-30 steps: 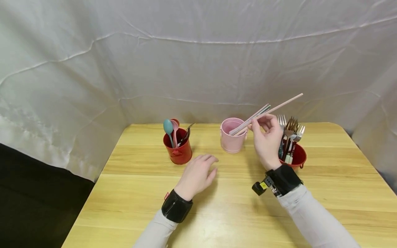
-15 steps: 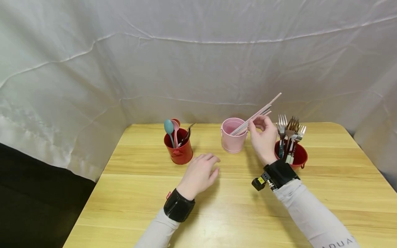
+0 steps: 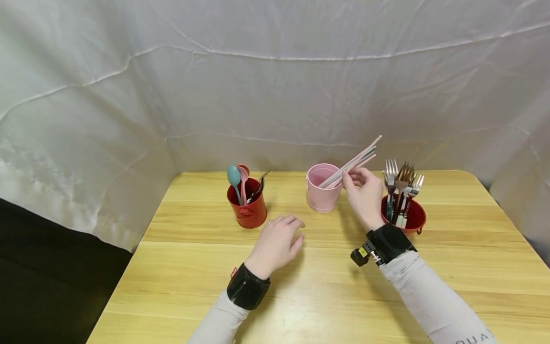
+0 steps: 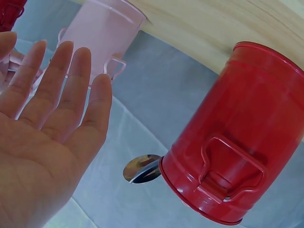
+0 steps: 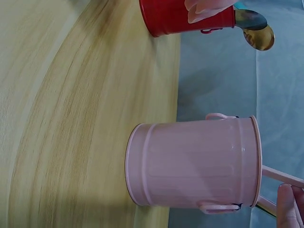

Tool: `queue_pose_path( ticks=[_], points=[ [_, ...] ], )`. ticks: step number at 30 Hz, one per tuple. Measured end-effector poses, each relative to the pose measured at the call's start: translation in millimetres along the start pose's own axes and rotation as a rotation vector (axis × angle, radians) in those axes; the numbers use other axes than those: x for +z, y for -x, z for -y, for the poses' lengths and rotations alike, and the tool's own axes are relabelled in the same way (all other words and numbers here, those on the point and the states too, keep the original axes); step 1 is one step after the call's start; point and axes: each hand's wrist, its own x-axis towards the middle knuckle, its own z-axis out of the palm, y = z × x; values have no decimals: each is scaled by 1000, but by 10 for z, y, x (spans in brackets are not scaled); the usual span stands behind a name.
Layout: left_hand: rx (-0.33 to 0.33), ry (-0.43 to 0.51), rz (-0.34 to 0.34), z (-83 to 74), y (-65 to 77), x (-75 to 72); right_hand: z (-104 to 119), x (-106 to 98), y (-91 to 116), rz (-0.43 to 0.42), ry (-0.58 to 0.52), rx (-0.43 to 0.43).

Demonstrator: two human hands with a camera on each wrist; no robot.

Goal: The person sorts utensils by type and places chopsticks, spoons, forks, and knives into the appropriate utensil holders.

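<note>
A pink bucket (image 3: pixel 320 199) stands near the back of the table with several chopsticks (image 3: pixel 363 156) leaning out to the right. At its right rim my right hand (image 3: pixel 365 198) pinches a pale pink chopstick (image 5: pixel 278 175) between thumb and fingers, its lower end inside the bucket. My left hand (image 3: pixel 275 246) hovers over the table, fingers spread and slightly bent, holding nothing. Left of it stands a red bucket (image 3: pixel 252 217) with spoons, among them a teal spoon (image 3: pixel 234 177). The left wrist view shows the left palm (image 4: pixel 42 166) beside that bucket.
Behind my right wrist a wide red bucket (image 3: pixel 418 215) holds several upright forks (image 3: pixel 404 179), partly hidden by the hand. Light fabric (image 3: pixel 275 95) hangs behind the wooden table (image 3: pixel 309 296). Black cloth (image 3: pixel 51 272) lies at the left.
My right hand has swung the pink chopstick left, lining it up with the others, and lowered it into the pink bucket. The left hand has hardly moved.
</note>
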Motion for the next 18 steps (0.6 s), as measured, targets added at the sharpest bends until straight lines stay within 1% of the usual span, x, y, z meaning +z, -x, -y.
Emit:
queue_pose_path(
  ticks=[6,9,14,18],
  points=[
    [-3,0,9,4,2,5,11,-18,7,36,10,7],
    [-4,3,11,1,5,8,-1,-31,12,40,2,6],
    [-6,9,6,5,18,18,-29,-59,41,29,8,-11],
    [-9,14,7,17,28,22,-31,-85,89,48,5,-31]
  ],
)
